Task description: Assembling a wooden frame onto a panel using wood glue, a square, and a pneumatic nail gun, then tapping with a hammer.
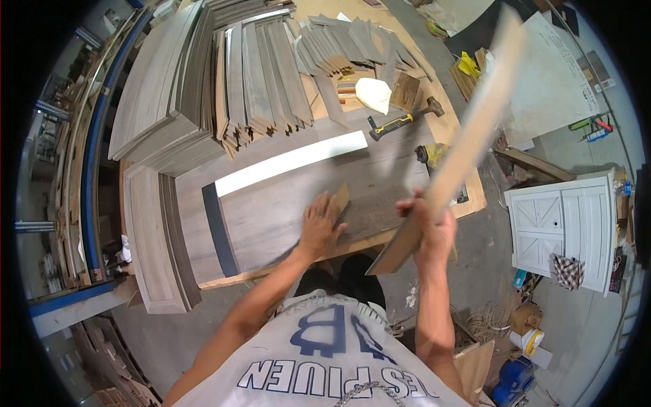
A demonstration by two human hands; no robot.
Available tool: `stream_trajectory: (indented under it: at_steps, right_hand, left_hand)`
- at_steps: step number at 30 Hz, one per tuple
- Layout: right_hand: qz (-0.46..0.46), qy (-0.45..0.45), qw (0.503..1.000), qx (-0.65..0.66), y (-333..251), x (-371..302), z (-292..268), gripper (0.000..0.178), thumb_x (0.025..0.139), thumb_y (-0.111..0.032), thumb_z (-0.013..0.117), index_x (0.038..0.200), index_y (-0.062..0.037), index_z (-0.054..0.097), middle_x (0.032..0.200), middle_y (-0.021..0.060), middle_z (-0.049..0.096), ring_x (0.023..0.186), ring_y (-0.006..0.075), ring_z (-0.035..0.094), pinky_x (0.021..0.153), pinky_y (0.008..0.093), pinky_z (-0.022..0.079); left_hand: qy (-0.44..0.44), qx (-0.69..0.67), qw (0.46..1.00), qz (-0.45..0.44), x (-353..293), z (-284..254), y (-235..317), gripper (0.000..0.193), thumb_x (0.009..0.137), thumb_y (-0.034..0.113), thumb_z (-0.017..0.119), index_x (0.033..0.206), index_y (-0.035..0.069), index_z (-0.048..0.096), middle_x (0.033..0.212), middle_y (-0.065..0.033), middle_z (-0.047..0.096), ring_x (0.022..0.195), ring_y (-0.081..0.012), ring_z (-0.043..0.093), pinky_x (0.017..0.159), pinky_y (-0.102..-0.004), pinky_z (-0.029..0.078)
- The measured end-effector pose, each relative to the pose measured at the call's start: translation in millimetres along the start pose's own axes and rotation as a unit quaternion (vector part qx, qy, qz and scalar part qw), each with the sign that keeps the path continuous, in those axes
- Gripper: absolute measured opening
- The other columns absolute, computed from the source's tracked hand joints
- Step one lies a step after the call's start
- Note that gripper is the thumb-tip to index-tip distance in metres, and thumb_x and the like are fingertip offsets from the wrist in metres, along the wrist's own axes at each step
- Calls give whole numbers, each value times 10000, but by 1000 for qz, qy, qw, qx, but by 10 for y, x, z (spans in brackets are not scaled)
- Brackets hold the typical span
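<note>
Wooden slat stacks, hammer beyond panel, board in right hand.

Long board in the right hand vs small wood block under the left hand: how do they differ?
The long board is raised off the bench, tilted and motion-blurred, gripped by the right hand. The small wood block lies on the grey panel, pressed by the left hand. The board is far longer and paler. Both are flat wood pieces.
</note>
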State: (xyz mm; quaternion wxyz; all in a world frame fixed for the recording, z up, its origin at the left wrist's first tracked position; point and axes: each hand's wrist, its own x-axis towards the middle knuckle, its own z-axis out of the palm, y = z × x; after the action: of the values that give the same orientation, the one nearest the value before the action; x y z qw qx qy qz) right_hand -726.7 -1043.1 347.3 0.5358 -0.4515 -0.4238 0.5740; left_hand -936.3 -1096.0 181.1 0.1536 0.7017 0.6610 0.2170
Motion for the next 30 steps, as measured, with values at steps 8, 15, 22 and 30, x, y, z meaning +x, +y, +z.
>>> stream_trajectory:
  at_steps: [8, 15, 22, 30]
  right_hand:
    - [46, 96, 994, -5, 290, -741, -1073, 271, 884, -107, 663, 1124, 6, 612, 982, 146, 690, 898, 187, 630, 792, 330, 488]
    - [28, 300, 932, 203, 1442, -948, -989, 364, 937, -143, 629, 1252, -34, 482, 1149, 150, 592, 965, 238, 619, 779, 338, 529]
    - [42, 367, 912, 176, 2084, -827, -600, 430, 957, -235, 574, 1300, -50, 392, 1118, 165, 567, 911, 259, 653, 731, 393, 603]
    - [89, 400, 904, 119, 2424, -999, -366, 473, 942, -358, 553, 1308, -120, 373, 1044, 147, 585, 765, 212, 582, 618, 310, 489]
  left_hand:
    - [-72, -50, 989, 116, 298, 335, -175, 693, 885, 177, 632, 1478, 23, 309, 1490, -187, 390, 1421, -312, 330, 1180, -482, 192]
    - [-128, -56, 988, 68, 569, 226, -6, 711, 864, 152, 641, 1485, 44, 314, 1417, -201, 490, 1385, -350, 387, 1186, -489, 175]
    - [-85, -95, 991, 35, 613, 295, 88, 668, 840, 136, 687, 1436, 30, 405, 1394, -174, 535, 1357, -325, 438, 1184, -482, 190]
    - [-47, -142, 988, 35, 589, 433, 38, 675, 800, 67, 721, 1407, -10, 434, 1373, -113, 574, 1278, -302, 529, 1152, -478, 282]
